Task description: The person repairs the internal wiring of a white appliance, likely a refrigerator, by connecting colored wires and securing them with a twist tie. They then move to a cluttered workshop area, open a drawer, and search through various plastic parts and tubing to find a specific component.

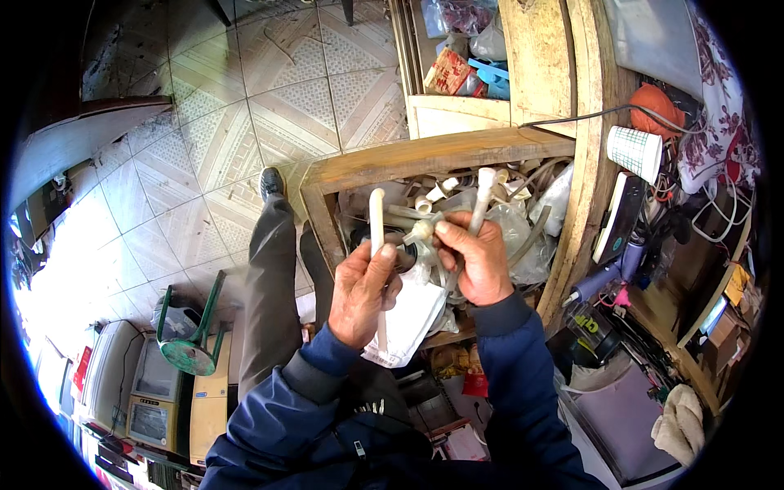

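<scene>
In my left hand (358,296) is a slim off-white plastic tube (377,214), held upright, its top end bent over. The tube runs down past my palm. My right hand (478,255) grips a whitish plastic pipe (483,194) with a wider end that points away from me. At my right thumb and fingertips is a rounded cream fitting (421,231), lying between both hands. Both hands are over an open wooden drawer (441,155) crowded with white pipe fittings, hoses and clear plastic bags. Below them a white packet (407,318) partly covers the drawer's near side.
Right of the drawer, a cluttered shelf bears a checkered paper cup (634,154), an orange round object (656,109) and cables. Another drawer (459,111) stands open beyond. A green stool (189,353) is at lower left, by old appliances. Patterned tiles (286,90) cover the floor.
</scene>
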`<state>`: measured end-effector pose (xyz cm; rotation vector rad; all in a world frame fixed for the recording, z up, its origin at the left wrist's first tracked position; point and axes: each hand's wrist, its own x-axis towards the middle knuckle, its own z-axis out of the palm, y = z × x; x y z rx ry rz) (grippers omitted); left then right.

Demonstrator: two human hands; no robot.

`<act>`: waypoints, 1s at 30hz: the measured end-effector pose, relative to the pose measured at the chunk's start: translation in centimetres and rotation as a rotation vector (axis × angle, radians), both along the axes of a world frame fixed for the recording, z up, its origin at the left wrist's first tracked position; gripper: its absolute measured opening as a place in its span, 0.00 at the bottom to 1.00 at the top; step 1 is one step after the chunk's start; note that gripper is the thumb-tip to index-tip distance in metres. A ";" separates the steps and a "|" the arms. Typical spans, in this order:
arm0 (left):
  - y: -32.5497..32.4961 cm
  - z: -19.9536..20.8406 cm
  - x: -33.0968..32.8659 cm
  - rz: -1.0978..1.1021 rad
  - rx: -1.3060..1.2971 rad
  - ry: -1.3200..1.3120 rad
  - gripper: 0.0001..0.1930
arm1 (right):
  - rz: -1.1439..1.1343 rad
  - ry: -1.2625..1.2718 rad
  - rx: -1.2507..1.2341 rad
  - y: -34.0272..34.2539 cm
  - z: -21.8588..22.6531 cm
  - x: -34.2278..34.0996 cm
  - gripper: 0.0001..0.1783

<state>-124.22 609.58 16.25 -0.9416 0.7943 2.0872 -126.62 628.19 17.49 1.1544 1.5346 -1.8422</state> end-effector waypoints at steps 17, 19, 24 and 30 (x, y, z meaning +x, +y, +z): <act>0.7 -1.8 0.9 0.017 -0.007 0.008 0.06 | -0.057 0.088 -0.073 -1.2 -1.2 2.5 0.11; 0.6 -1.9 0.9 0.006 -0.007 0.012 0.07 | -0.082 0.086 -0.084 -1.4 -1.3 2.5 0.11; 0.3 -2.2 1.2 0.006 0.001 -0.010 0.06 | -0.136 0.030 -0.108 -1.9 -1.3 2.8 0.13; 0.2 -1.6 1.5 -0.147 -0.371 0.130 0.05 | -0.178 -0.002 0.066 -2.4 0.1 2.5 0.14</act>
